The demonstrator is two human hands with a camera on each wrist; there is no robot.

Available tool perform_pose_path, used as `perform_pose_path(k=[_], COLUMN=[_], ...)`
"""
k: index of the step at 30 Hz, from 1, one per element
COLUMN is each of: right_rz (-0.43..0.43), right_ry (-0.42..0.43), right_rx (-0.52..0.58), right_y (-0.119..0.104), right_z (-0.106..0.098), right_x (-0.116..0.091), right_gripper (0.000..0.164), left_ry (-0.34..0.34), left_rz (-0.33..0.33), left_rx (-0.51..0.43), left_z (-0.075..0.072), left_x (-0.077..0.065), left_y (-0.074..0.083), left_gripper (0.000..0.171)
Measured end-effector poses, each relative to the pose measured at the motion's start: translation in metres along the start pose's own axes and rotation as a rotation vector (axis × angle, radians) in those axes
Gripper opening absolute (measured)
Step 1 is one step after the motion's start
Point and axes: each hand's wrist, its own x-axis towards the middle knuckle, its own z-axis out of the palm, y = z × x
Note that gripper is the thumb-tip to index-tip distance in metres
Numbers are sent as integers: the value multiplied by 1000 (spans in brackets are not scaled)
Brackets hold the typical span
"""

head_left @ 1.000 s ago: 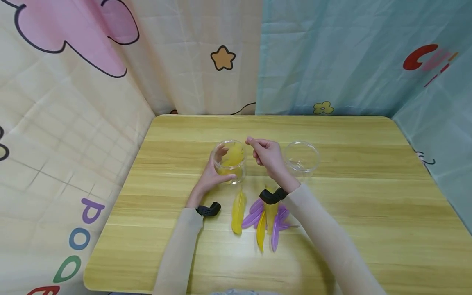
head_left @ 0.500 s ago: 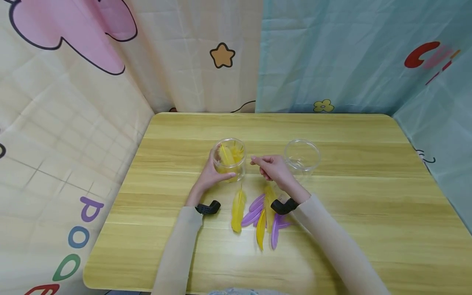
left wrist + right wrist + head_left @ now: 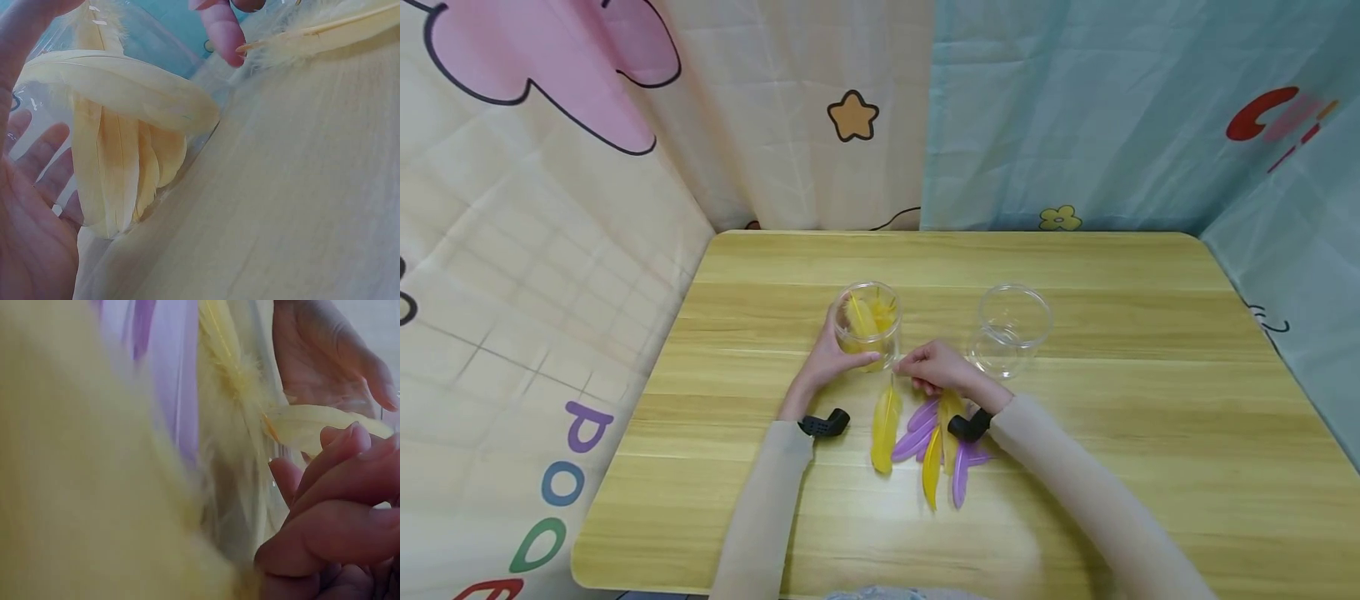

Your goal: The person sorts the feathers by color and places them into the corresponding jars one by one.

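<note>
My left hand [image 3: 835, 346] grips a clear round tub [image 3: 868, 333] from its left side, thumb in front and fingers behind. Inside it are several yellow feathers [image 3: 119, 162], with one pale yellow feather lying across the others. My right hand [image 3: 943, 367] is low over the table to the right of that tub, fingers curled. Its fingertips [image 3: 225, 37] are right at the quill end of a single yellow feather [image 3: 885, 427] lying on the table. I cannot tell whether they pinch it.
Purple feathers [image 3: 916, 437] and a few yellow feathers [image 3: 931, 468] lie in a loose pile below my right wrist. A second clear tub [image 3: 1015, 333] stands to the right. The wooden table [image 3: 1150, 400] meets patterned curtains [image 3: 775, 125] at its back and sides.
My right hand has moved from beside the tub's rim down toward the single yellow feather's quill. Yellow feathers inside the tub have settled. The left hand keeps its grip on the tub.
</note>
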Motion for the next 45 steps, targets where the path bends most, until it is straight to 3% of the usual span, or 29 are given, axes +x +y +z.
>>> perform_pose_path(k=[7, 9, 23, 30, 39, 43, 45], right_rz=[28, 35, 41, 24, -71, -111, -150], right_ry=[-23, -29, -57, -54, 44, 136, 201], right_rx=[-5, -3, 6, 47, 88, 151, 192], right_y=[-2, -1, -1, -10, -41, -59, -67], right_z=[5, 6, 11, 2, -23, -33, -39], right_x=[8, 10, 9, -5, -25, -29, -30], right_gripper=[21, 20, 16, 16, 25, 26, 25], left_ry=[-10, -7, -10, -21, -22, -27, -21], left_rz=[-4, -8, 17, 18, 11, 10, 34], left_rx=[16, 21, 2, 2, 10, 2, -16], left_z=[0, 1, 1, 0, 0, 0, 0], left_x=[-11, -12, -10, -11, -13, -11, -7], left_y=[31, 33, 28, 28, 30, 28, 17], left_gripper=[108, 108, 109, 108, 108, 108, 107])
